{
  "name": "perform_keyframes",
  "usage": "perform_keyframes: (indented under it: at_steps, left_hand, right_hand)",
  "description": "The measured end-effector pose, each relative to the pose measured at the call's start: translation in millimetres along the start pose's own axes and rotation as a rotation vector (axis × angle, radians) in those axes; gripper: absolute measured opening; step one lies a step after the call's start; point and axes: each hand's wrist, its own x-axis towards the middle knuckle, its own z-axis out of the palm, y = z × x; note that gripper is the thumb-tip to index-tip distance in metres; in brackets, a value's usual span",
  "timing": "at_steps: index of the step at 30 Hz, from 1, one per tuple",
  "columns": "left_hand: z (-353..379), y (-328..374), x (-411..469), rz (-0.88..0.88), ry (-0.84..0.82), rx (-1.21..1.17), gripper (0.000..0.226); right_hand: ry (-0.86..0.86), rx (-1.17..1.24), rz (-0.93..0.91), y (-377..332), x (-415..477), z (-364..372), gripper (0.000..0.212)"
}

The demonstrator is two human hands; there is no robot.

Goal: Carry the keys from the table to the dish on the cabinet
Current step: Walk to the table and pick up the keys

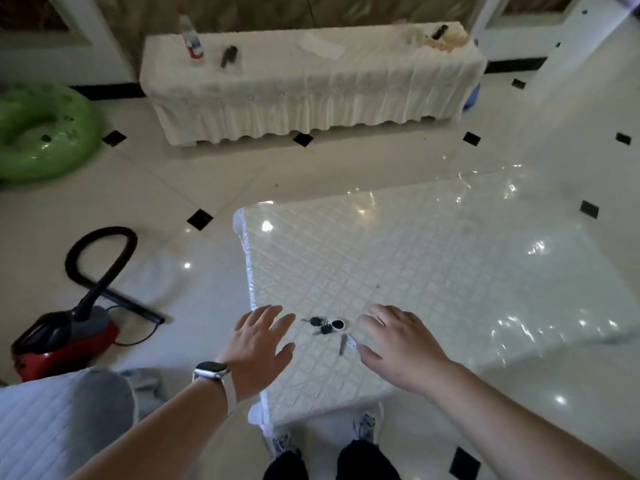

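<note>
A bunch of keys (327, 327) with black heads and a white fob lies near the front left of the white quilted table (433, 265). My left hand (258, 344), a watch on its wrist, hovers open just left of the keys. My right hand (398, 344) is open just to their right, fingers spread, its thumb near the loose key blade. Neither hand touches the keys. Across the floor stands the long cabinet (311, 109) draped in a cream cloth. I cannot make out a dish on it; a pale cluttered heap (446, 36) sits at its right end.
On the cabinet stand a plastic bottle (190, 32), a small dark object (229, 56) and a sheet of paper (320, 45). A red vacuum cleaner (62, 341) with a black hose sits on the floor at left, a green inflatable ring (45, 133) beyond it. Tiled floor separates table and cabinet.
</note>
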Motion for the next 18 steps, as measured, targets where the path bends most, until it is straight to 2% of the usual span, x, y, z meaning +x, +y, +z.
perform_keyframes:
  at_steps: [4, 12, 18]
  left_hand:
    - [62.6, -15.5, 36.0, 0.044, -0.057, -0.025, 0.054]
    - [212.1, -24.5, 100.1, -0.066, -0.213, -0.125, 0.055]
    - [275.6, -19.2, 142.9, -0.063, -0.216, -0.104, 0.053]
  right_hand:
    - [-0.059, 0.068, 0.104, 23.0, 18.3, 64.8, 0.051]
    - [-0.173, 0.137, 0.291, 79.1, 62.8, 213.7, 0.047]
    - [-0.154, 0.260, 0.452, 86.0, 100.1, 289.1, 0.046]
